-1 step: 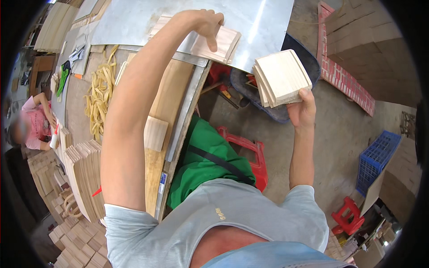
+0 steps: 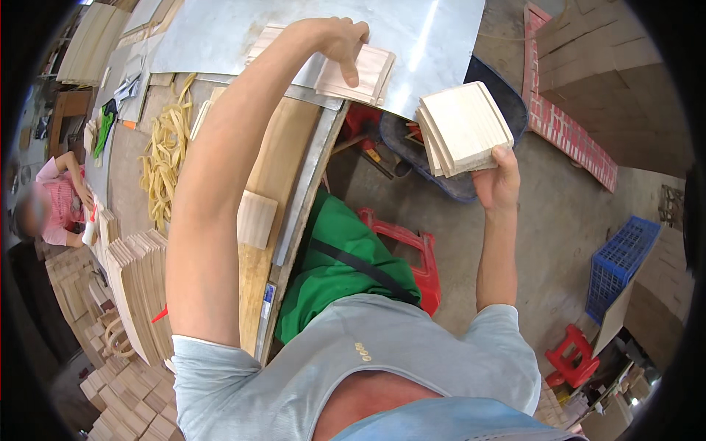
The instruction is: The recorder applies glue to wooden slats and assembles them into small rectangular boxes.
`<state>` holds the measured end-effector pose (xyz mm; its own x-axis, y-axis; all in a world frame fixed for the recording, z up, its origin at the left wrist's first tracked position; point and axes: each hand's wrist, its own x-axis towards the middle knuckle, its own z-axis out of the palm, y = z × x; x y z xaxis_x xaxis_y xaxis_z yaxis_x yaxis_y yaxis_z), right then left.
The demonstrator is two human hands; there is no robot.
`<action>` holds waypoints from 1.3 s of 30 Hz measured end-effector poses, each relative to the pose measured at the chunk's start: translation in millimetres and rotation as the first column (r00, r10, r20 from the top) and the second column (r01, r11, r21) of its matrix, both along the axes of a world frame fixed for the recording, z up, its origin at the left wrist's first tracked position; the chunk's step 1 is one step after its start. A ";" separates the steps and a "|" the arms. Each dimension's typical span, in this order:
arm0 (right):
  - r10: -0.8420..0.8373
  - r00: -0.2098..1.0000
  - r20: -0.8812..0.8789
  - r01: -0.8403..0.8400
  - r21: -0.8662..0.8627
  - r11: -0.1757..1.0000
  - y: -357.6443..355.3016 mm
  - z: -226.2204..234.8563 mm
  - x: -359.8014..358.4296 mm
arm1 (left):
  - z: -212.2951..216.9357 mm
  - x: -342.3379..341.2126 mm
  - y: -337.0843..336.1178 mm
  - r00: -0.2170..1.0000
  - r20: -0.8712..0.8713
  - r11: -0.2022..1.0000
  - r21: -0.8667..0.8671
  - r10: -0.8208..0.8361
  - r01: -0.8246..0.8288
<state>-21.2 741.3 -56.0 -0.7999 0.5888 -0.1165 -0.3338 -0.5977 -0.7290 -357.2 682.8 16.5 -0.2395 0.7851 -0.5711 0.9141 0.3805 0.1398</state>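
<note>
On the right, my right hand (image 2: 498, 178) grips a small stack of pale, squarish wooden boards (image 2: 467, 126) from its near edge, thumb against the side. This stack is held up past the metal sheet's edge, over a dark blue tub (image 2: 507, 95). My left hand (image 2: 344, 48) reaches far across the metal-topped table (image 2: 213, 37) and is closed on a second stack of wooden boards (image 2: 371, 70), thumb on top. That stack rests at the sheet's near edge. Behind my left forearm, more wooden boards (image 2: 265, 33) partly show on the sheet.
One loose wooden block (image 2: 256, 220) lies on the bench beside my left arm. Yellow bands (image 2: 163, 158) and tall board stacks (image 2: 140, 287) are further left, near a co-worker (image 2: 55, 198) holding a bottle. A red stool (image 2: 419, 264) and a blue crate (image 2: 624, 253) stand on the floor.
</note>
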 end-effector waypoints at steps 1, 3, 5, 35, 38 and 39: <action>0.004 1.000 -0.004 -0.004 -0.013 1.000 0.3 0.4 -1.3 | -0.1 -1.2 -2.9 1.000 -0.002 1.000 0.000 0.004 -0.004; 0.013 1.000 -0.005 -0.013 -0.006 1.000 -0.1 -0.1 -2.8 | 0.3 -2.3 -10.4 0.999 0.012 0.997 -0.055 0.049 -0.048; 0.019 1.000 -0.009 -0.019 0.003 1.000 -1.1 -0.7 -4.1 | -0.4 -4.9 -22.4 0.995 0.040 0.996 0.000 0.090 -0.090; 0.345 0.930 0.124 -0.366 0.263 0.892 -41.7 40.0 -74.2 | 27.5 60.0 -166.4 0.553 0.789 0.471 0.394 0.267 -0.789; 0.470 0.848 0.247 -0.523 0.535 0.664 -51.7 51.9 -85.8 | 6.1 80.9 -188.9 0.384 0.909 0.600 0.217 0.163 -0.770; 0.546 0.793 0.269 -0.590 0.563 0.579 -55.8 61.7 -89.1 | 4.1 86.3 -195.1 0.260 0.959 0.633 0.131 0.115 -0.763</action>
